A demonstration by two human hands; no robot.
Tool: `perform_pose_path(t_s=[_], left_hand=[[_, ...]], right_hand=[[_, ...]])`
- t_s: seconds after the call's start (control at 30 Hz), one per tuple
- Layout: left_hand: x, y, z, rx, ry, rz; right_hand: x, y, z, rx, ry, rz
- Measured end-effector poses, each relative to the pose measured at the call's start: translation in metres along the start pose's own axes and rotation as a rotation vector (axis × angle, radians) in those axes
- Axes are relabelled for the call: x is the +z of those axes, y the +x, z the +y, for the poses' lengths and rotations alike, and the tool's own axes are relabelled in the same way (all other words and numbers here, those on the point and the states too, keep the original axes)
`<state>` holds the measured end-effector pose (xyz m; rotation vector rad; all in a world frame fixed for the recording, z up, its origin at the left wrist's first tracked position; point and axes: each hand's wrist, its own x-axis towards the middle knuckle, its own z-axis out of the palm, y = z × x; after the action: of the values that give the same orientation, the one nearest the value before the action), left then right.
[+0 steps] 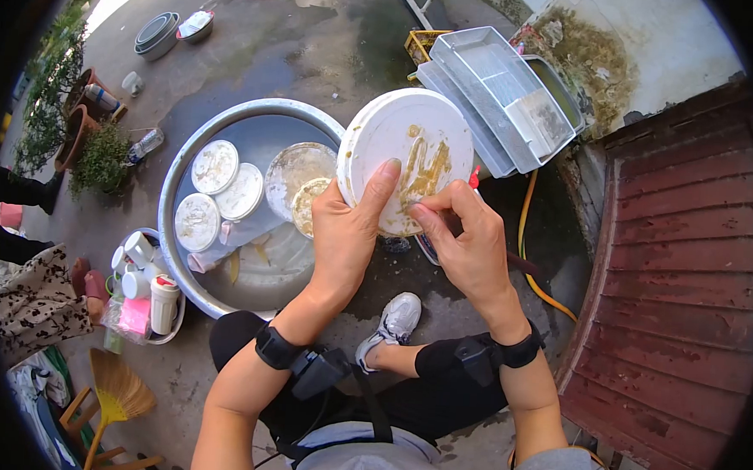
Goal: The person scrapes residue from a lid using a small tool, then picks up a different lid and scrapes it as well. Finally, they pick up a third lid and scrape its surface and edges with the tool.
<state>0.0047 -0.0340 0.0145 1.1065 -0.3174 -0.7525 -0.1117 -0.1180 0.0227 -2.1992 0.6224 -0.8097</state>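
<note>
A round white lid [407, 130], smeared with brown residue, is held up in front of me. My left hand [347, 229] grips its lower left edge, thumb on the face. Against the lid's lower right face, my right hand [466, 240] has thumb and index finger pinched together; whatever may be between them is too small to name. Behind and left of the lid stands a large metal basin [171, 199] of water. Several round white lids [215, 167] lie in it, along with a larger stained disc [291, 167].
Clear plastic trays [507, 93] are stacked at the upper right, near a yellow hose [526, 217]. Mugs and a bottle fill a tub [176, 322] left of the basin. A straw broom [117, 387] stands lower left. Another person [41, 298] is at the left edge.
</note>
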Motion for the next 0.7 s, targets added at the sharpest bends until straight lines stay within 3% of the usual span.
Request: perform_pose_path(t_s=[0.33,0.5,0.57,0.7], left_hand=[[0.004,-0.003,-0.009,-0.034,-0.018,-0.004],[0.006,0.002,-0.009,-0.069,-0.020,-0.001],[0.001,0.009,-0.011,-0.174,-0.229,-0.004],[-0.005,0.010,-0.005,-0.308,-0.180,-0.064]], right_hand=[[0.002,-0.001,0.002,0.001,0.042,0.014],[-0.002,-0.001,0.008,0.099,0.027,0.023],[-0.005,0.000,0.013,0.071,-0.039,0.028],[-0.012,0.002,0.010,0.129,-0.009,0.007]])
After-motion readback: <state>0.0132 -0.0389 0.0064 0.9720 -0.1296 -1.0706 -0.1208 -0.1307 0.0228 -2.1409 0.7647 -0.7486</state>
